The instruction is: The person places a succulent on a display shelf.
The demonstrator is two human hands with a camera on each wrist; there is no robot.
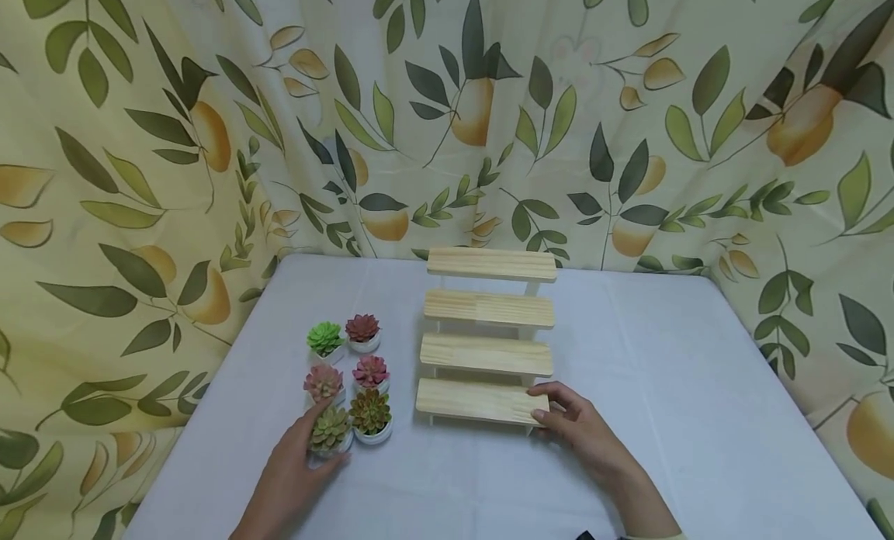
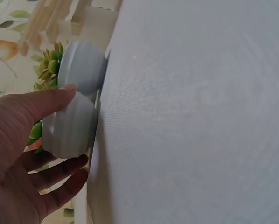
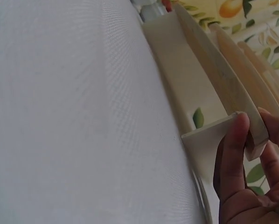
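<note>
My left hand (image 1: 293, 462) is curled round a pale green succulent (image 1: 330, 429) in a small white pot (image 2: 72, 123), at the front left of a group of potted succulents. In the left wrist view the thumb lies at the pot's rim and the fingers come round its other side. Right beside it is a brown-green succulent (image 1: 371, 412) in a like pot. My right hand (image 1: 583, 431) pinches the right end of the lowest board of a wooden tiered shelf (image 1: 482, 401). In the right wrist view, fingers are at both faces of that board (image 3: 223, 79), beside a white support (image 3: 209, 128).
Behind the held pot stand a pink succulent (image 1: 323, 382), a magenta one (image 1: 371, 371), a bright green one (image 1: 324, 337) and a dark red one (image 1: 362, 328). A white cloth (image 1: 663, 369) covers the table. A curtain (image 1: 447, 191) with fruit and leaf print hangs round it.
</note>
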